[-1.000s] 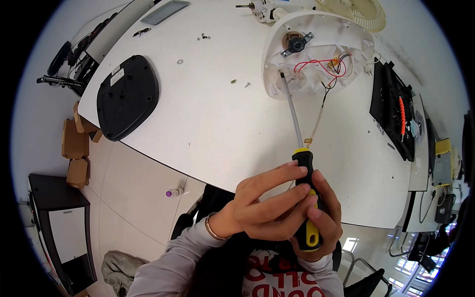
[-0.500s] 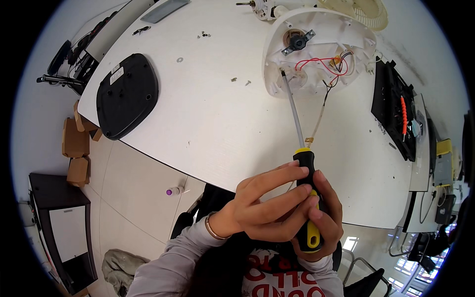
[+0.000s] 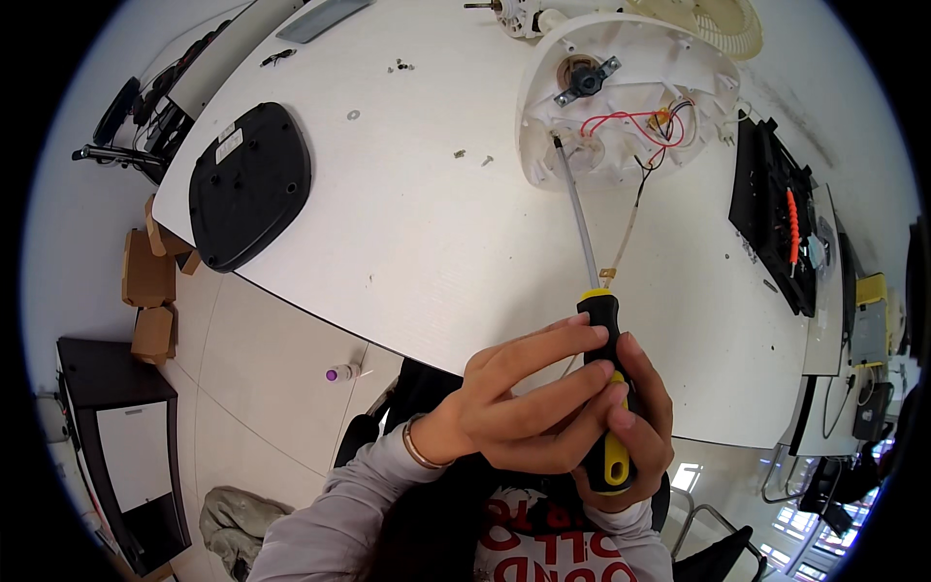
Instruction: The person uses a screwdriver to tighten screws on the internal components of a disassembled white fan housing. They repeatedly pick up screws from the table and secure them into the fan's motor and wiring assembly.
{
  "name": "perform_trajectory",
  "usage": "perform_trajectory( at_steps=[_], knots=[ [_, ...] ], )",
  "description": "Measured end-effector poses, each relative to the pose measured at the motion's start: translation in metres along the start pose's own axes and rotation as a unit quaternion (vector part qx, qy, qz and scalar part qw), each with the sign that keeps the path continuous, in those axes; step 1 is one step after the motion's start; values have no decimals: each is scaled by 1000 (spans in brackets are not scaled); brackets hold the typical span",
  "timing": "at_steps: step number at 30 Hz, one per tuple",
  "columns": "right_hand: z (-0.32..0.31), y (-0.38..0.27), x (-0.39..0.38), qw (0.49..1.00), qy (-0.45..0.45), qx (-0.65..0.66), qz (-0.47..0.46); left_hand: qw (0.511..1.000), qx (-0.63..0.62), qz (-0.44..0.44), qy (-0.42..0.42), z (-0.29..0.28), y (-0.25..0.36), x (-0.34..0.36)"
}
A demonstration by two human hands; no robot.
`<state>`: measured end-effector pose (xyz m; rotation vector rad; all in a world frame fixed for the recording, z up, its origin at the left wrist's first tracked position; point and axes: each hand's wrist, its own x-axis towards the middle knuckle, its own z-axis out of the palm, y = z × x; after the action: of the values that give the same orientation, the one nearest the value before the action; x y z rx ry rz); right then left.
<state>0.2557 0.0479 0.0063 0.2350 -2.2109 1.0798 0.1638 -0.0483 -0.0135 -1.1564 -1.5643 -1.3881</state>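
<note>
Both hands are wrapped round the black-and-yellow handle of a long screwdriver (image 3: 582,233). My left hand (image 3: 529,403) has its fingers laid across the handle from the left. My right hand (image 3: 640,417) closes on it from the other side, thumb and fingers against the grip. The steel shaft slants away to a dark tip inside a white plastic housing (image 3: 538,97), an upturned fan base by its look. The tip meets the left part of the housing; a screw under it cannot be made out. Red wires (image 3: 621,118) and a black bracket (image 3: 586,81) sit inside. A pale cable (image 3: 626,238) runs from the housing toward me.
A black base cover (image 3: 250,189) lies at the left of the table. Small screws (image 3: 488,160) and a washer (image 3: 353,114) are scattered mid-table. A white motor (image 3: 519,17) and a fan grille (image 3: 727,29) stand at the back. An open black tool case (image 3: 766,213) lies right.
The hands and screwdriver stay almost in place, with the tip still in the housing. The slight shift of the table things matches a small head movement.
</note>
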Motion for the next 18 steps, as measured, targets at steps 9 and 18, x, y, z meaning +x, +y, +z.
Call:
perform_trajectory(
  at_steps=[9, 18],
  knots=[
    [0, 0, 2, 1000, 0, -13, -2, 1000, -2, -2, -2, 1, -1, -1],
    [-11, 0, -4, 981, 86, -171, -33, 995, 1, -18, -95, 0, 4, 2]
  ],
)
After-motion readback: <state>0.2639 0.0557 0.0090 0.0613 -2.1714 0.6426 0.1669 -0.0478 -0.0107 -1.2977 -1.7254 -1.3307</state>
